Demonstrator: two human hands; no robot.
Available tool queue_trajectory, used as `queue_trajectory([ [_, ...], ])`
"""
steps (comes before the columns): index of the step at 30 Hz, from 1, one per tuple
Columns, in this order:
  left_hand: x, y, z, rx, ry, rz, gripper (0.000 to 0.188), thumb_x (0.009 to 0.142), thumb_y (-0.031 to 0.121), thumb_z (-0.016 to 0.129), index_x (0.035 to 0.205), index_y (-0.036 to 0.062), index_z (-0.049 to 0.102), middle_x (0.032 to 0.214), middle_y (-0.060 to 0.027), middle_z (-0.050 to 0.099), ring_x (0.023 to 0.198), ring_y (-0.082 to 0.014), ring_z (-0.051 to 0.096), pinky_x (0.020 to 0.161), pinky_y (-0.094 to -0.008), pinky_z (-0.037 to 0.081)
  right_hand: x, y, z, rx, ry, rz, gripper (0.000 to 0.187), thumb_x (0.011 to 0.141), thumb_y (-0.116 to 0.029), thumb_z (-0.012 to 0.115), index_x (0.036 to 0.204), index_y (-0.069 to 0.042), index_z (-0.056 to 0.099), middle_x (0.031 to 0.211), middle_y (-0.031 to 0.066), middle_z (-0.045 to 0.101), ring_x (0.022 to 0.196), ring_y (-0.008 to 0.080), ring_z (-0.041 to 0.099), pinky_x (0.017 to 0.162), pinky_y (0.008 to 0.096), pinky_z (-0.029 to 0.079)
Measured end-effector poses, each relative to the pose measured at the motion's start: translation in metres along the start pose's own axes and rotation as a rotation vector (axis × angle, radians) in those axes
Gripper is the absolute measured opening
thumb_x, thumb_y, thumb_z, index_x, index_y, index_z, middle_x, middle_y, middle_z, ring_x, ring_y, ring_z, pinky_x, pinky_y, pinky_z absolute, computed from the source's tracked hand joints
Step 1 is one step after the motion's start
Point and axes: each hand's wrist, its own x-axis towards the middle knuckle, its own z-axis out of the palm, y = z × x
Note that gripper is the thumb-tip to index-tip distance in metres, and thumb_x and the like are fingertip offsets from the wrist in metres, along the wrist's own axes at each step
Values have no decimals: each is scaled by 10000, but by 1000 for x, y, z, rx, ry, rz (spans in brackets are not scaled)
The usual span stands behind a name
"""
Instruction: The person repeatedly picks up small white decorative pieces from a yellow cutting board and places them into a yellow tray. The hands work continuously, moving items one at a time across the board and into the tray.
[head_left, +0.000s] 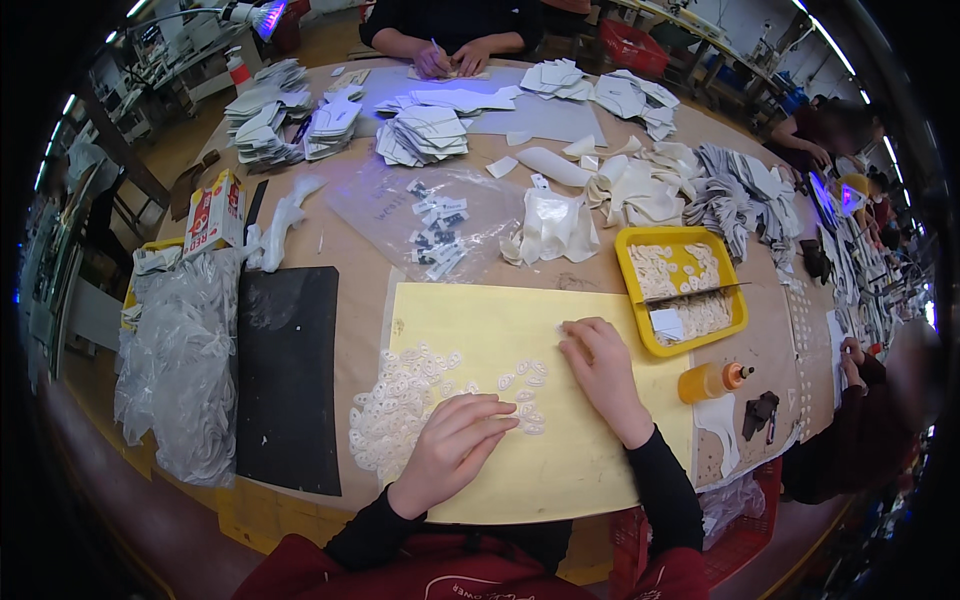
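Note:
A pale yellow board [590, 470] lies in front of me on the table. On its left side is a heap of small cream oval pieces [385, 420], each with a hole or mark in the middle. Several more cream pieces [527, 378] are spread just right of the heap. My left hand [450, 450] is low over the heap's right edge, its fingers pressed together at the tips; what they hold is too small to make out. Over the board's right half, my right hand [605, 375] pinches a small pale piece between thumb and forefinger.
A yellow tray [740, 325] of cream pieces stands at the right, beside a bottle of amber liquid [705, 382]. A black mat [290, 380] and plastic bags [185, 370] lie left. Stacked cut pieces [420, 135] are farther back. Across the table, a person [450, 30] works.

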Motion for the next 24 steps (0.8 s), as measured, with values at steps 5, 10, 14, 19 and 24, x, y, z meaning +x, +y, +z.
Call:
queue_trajectory([
  [5, -1, -1, 0, -2, 0, -8, 239, 877, 5, 734, 1111, 43, 766, 1197, -93, 728, 1170, -315, 673, 997, -443, 520, -8, -16, 7, 110, -172, -106, 229, 935, -72, 727, 1149, 8, 715, 1146, 148, 679, 1083, 336, 650, 929, 410, 538],
  [10, -1, 3, -3, 5, 41, -39, 213, 862, -43, 731, 1058, 26, 772, 1157, -100, 748, 1149, -322, 681, 997, -426, 530, -7, -28, 4, 55, -83, -109, 518, 957, -149, 727, 1428, -11, 561, 1416, 217, 576, 1314, 388, 554, 1098, 442, 463],
  [14, -1, 1, 0, -25, 84, 22, 226, 862, -19, 749, 1085, 13, 767, 1104, -102, 750, 1065, -309, 705, 935, -429, 544, -34, -36, 38, -256, -207, -145, 787, 966, -273, 701, 1589, 32, 328, 1604, 319, 359, 1494, 461, 367, 1231, 498, 319],
  [19, -10, -2, -5, -235, 149, 151, 170, 861, -18, 764, 1028, 3, 772, 1019, -116, 769, 966, -292, 723, 869, -423, 553, -42, -70, 86, -480, -342, -287, 819, 999, -371, 635, 1600, 60, 284, 1634, 355, 277, 1528, 491, 301, 1259, 526, 267],
  [24, -5, 30, -15, -998, 54, 598, 174, 977, 65, 633, 808, 71, 675, 899, -98, 752, 877, -265, 710, 739, -465, 522, -34, -82, 95, 57, -226, -277, 742, 1045, -371, 606, 1595, 32, 314, 1620, 286, 343, 1501, 451, 355, 1240, 506, 308],
])
